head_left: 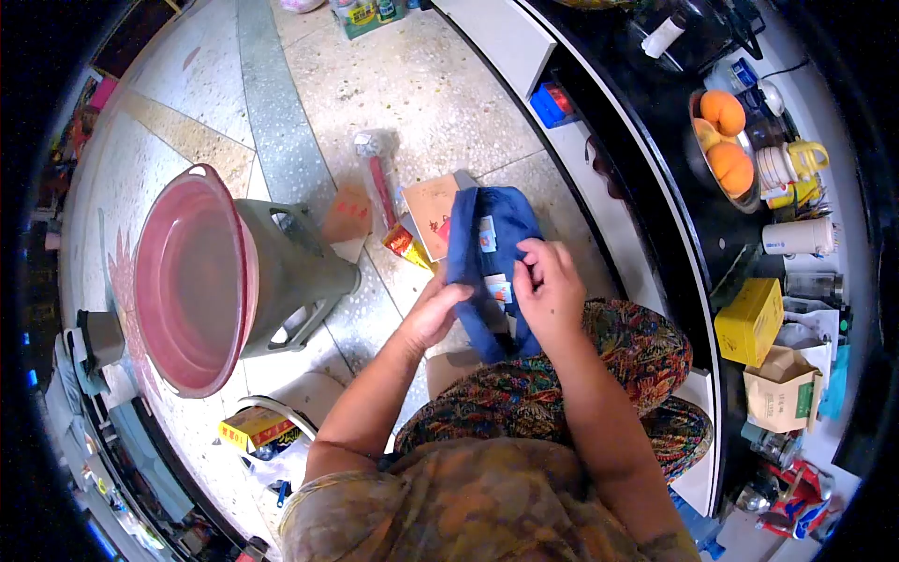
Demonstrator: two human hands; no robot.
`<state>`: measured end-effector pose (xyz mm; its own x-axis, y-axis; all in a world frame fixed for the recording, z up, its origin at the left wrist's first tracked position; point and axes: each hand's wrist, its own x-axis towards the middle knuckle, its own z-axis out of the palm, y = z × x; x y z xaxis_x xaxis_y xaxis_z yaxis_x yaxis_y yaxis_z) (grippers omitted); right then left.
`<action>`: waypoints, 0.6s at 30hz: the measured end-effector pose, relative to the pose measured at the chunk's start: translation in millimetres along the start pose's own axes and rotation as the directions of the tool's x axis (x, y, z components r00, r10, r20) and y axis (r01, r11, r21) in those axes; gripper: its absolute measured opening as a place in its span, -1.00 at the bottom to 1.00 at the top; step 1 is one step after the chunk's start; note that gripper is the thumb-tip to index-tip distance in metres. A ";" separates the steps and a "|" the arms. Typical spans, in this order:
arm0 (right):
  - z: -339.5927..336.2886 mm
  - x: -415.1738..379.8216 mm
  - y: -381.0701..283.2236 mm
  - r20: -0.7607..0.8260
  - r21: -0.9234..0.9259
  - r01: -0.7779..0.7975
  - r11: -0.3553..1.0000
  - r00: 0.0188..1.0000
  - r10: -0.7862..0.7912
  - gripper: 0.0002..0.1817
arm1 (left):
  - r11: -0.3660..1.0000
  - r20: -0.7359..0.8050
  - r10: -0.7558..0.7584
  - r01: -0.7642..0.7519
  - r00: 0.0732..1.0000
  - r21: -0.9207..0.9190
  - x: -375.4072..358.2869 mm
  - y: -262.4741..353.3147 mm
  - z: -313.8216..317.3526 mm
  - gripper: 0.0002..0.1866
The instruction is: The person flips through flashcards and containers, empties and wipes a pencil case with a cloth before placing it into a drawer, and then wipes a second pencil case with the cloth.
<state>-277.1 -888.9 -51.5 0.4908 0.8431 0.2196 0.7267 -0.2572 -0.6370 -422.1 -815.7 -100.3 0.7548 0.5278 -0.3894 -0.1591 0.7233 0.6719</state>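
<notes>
A blue garment (494, 245) with small white and orange labels lies folded over my lap. My left hand (434, 313) grips its left edge from below. My right hand (548, 286) pinches the fabric near a label on the right side. Both hands are closed on the cloth. My patterned clothing (562, 393) fills the lower middle of the view.
A pink basin (192, 281) rests on a grey stool (300, 272) at left. Packets and a cardboard box (431, 214) lie on the floor beyond the garment. At right a dark counter (693, 206) carries a bowl of oranges (726, 140), cups, a yellow box (749, 321).
</notes>
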 end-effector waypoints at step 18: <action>-110.2 10.7 91.4 0.198 -0.100 -0.526 0.845 0.821 0.535 -0.62 | 0.690 -0.220 0.202 0.021 0.954 0.724 123.5 -23.5 7.4 -0.63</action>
<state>-152.5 -955.4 -26.0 0.6966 0.6485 -0.3070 0.4034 -0.7078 -0.5799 -320.5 -770.8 -159.5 0.5479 0.7481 -0.3743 0.3662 0.1878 0.9114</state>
